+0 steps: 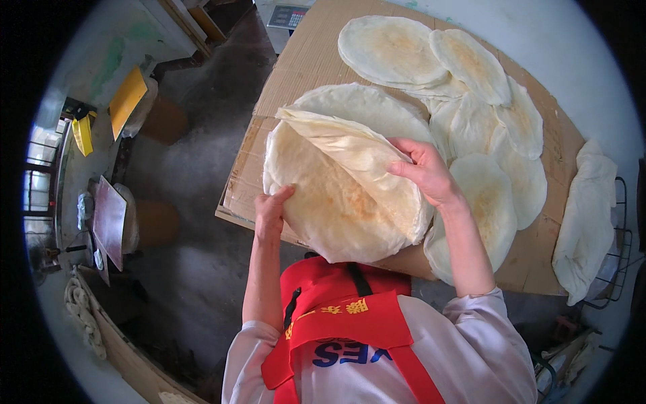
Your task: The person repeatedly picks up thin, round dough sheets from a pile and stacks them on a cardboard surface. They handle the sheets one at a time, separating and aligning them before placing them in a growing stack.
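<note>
Thin round flatbread [336, 209], pale with browned patches in its middle, lies before me at the near edge of the cardboard-covered table. My left hand [272, 205] grips its left rim, thumb on top and the other fingers hidden underneath. A lifted upper part of the flatbread is doubled over in a long diagonal fold. My right hand [427, 168] pinches that fold between thumb and fingers at its right end. How many layers are in the fold, I cannot tell. Behind it lies another pale flatbread [377, 111], partly covered.
Several overlapping flatbreads [478, 124] spread over the far and right side of the cardboard [296, 74]. A white cloth [589, 222] hangs over a wire rack [620, 262] at the right. A scale [287, 17] stands beyond the far left corner; covered bins [156, 225] stand by the left wall.
</note>
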Demonstrator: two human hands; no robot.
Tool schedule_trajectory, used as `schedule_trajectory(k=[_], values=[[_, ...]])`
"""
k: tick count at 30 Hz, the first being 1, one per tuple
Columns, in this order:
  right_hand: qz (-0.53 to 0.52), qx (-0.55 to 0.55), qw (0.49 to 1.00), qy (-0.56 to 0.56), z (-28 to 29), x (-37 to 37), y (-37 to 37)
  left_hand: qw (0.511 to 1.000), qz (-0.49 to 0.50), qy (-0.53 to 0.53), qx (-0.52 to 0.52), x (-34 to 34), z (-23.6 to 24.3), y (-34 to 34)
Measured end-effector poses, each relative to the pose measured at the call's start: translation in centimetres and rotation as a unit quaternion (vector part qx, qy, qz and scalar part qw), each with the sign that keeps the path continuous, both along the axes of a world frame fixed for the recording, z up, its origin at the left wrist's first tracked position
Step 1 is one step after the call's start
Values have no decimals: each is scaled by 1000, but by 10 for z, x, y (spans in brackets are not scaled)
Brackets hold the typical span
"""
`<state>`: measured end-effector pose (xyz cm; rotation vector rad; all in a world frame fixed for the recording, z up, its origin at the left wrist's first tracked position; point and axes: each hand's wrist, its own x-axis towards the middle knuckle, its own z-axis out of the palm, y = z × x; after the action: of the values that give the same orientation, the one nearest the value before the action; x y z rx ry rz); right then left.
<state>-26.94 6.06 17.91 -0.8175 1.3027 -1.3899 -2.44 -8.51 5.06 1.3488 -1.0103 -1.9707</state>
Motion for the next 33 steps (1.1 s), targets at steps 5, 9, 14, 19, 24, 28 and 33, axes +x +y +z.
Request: schedule_trajectory(k=[5, 9, 14, 19, 24, 28, 33], values=[[12, -22, 1000, 12, 20, -27, -17, 999, 20, 1, -28, 38, 28, -10], [-33, -73, 988, 132, 44, -89, -36, 997, -12, -74, -26, 94, 37, -41], [-28, -92, 949, 299, 164, -142, -72, 995, 11, -91, -29, 173, -3, -56], [-143, -68, 739, 654, 239, -120, -66, 994, -5, -101, -46, 182, -21, -51], [-110, 97, 643, 752, 95, -79, -70, 983, 76, -119, -115, 239, -36, 15], [-47, 256, 771, 581, -24, -44, -14, 996, 2, -79, -42, 224, -37, 50], [-5, 111, 781, 614, -39, 49, -9, 998, 54, 17, -18, 225, -35, 60]])
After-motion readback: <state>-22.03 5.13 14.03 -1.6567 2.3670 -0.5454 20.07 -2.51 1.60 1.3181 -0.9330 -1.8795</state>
